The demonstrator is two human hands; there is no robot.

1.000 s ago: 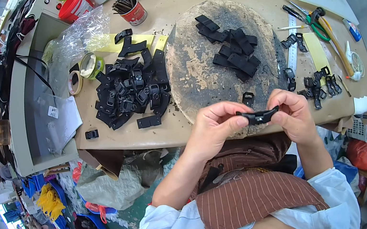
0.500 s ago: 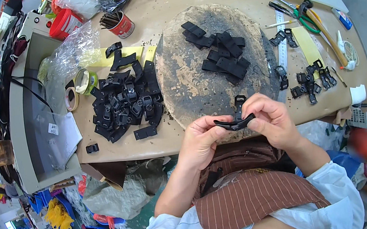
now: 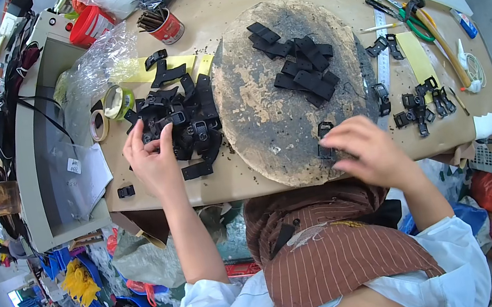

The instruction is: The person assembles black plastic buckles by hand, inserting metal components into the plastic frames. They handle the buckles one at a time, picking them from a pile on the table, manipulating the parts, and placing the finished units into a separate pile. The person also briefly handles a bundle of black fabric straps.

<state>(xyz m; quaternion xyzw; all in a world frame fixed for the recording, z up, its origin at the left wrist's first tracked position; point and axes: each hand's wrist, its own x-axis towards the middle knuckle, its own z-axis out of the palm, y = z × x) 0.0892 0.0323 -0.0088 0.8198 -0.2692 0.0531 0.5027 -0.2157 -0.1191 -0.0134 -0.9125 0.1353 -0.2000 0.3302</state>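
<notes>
My left hand is at the near side of a heap of black strap pieces with buckles. Its thumb and fingers are apart over the pieces, and I see nothing gripped in it. My right hand hovers by the near right edge of a worn round block, fingers spread and curved. Next to its fingertips a black buckle piece lies on the block, partly covered by the fingers. Farther back on the block sits a loose stack of flat black strap pieces.
Right of the block lie a steel ruler, green-handled scissors, a hammer and several black buckles. A green tape roll, a red can of rods and a grey box wall are on the left.
My hands have separated. The left moved left to the heap; the right moved slightly right and opened. The black strap piece held between both hands has left their grip.
</notes>
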